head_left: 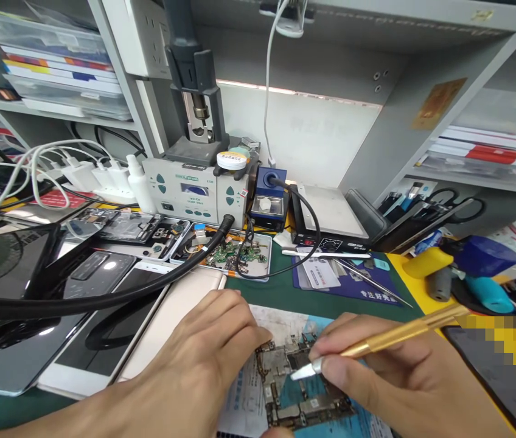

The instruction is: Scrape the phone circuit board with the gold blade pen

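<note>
A phone circuit board (292, 413) with a large cut-out lies on a white and blue sheet (267, 319) in front of me. My left hand (212, 347) steadies it, with a fingertip at its upper left edge and the thumb partly seen near the bottom. In my right hand (376, 365) is a slim gold-handled tool (390, 333) with a silver collar and a pale pointed tip, perhaps a craft knife or scraper. I pinch it between thumb and fingers. Its tip is over the middle of the board; whether it touches is unclear.
Behind stand a hot-air station (194, 194), a soldering-iron holder (269, 207) and a heating plate (331, 213). A black hose (148, 289) crosses phones (116, 328) at left. Tweezers (376, 283) lie on a blue mat (303, 277); bottles (429, 261) stand at right.
</note>
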Available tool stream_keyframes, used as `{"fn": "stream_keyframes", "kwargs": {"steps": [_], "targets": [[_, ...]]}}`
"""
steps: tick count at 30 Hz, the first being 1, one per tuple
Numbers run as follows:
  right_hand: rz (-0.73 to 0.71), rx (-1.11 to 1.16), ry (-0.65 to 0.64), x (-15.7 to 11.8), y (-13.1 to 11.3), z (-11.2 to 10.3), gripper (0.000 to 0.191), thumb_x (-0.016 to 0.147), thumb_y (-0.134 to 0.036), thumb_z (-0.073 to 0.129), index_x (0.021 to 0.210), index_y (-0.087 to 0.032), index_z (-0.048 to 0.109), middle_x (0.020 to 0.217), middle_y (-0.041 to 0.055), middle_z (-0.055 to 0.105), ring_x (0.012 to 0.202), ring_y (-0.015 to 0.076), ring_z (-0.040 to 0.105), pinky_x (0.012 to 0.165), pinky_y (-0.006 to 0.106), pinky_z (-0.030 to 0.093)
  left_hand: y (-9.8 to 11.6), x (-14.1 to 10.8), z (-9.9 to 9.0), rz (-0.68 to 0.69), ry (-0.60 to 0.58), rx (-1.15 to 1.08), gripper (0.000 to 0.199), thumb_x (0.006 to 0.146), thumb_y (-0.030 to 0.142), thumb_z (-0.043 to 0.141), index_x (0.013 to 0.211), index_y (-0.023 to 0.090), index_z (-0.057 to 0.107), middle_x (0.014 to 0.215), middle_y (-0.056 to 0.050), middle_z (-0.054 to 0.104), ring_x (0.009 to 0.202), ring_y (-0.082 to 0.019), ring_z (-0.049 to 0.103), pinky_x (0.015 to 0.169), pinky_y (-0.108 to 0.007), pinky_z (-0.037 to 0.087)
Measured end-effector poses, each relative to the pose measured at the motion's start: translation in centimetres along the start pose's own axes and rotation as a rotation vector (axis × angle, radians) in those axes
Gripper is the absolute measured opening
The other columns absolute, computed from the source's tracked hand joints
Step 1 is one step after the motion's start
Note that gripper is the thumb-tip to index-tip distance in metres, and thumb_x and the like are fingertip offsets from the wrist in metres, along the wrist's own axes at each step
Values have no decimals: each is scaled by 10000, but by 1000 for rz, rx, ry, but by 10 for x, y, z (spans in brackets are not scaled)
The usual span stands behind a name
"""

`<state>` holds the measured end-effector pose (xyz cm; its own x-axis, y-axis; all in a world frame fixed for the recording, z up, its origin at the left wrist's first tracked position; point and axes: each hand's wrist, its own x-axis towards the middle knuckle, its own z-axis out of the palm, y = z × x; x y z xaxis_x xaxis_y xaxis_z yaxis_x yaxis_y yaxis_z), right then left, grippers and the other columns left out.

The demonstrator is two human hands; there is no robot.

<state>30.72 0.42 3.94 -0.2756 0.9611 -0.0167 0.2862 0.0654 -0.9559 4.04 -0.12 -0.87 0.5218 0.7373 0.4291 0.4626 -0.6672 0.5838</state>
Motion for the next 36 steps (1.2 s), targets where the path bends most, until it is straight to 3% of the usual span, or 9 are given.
{"fn": "stream_keyframes", "kwargs": {"steps": [8, 19, 27, 33, 36], "targets": [[17, 21, 12, -3, 1, 4, 133, 967, -446, 874, 957, -316, 899, 896, 42, 858, 815, 206, 827, 733, 203, 684, -3, -3, 4, -10, 27, 18, 486, 801, 365, 907, 1209, 280, 657, 1077, -13, 679, 1045, -279, 616, 1107, -527, 486], [65, 54, -39, -2, 2, 0, 155, 960, -473, 877, 971, -323, 918, 958, 61, 875, 879, 252, 853, 775, 241, 706, 0, 0, 3, -31, 44, 3, 366, 905, 529, 817, 1144, 271, 715, 974, -50, 697, 974, -283, 665, 1020, -480, 607], [83, 43, -53, 1, 2, 0, 137, 962, -470, 875, 967, -340, 918, 951, 52, 870, 876, 232, 845, 783, 214, 693, -4, -5, 8, -53, 14, 32, 285, 845, 401, 838, 1074, 269, 732, 976, -43, 686, 946, -277, 647, 1035, -501, 605], [77, 57, -97, -1, 3, 1, 126, 966, -452, 874, 971, -333, 915, 955, 50, 863, 876, 228, 835, 780, 217, 690, -3, -3, 0, 13, -9, 37, 340, 885, 452, 847, 1183, 323, 746, 999, -17, 717, 917, -258, 663, 836, -394, 610], [60, 65, -111, 0, 3, 1, 106, 961, -440, 882, 951, -340, 915, 930, 46, 855, 881, 232, 832, 794, 230, 693, -4, -3, 0, 62, 5, 57, 434, 836, 374, 882, 1234, 317, 719, 1024, -10, 716, 917, -257, 666, 821, -393, 600]]}}
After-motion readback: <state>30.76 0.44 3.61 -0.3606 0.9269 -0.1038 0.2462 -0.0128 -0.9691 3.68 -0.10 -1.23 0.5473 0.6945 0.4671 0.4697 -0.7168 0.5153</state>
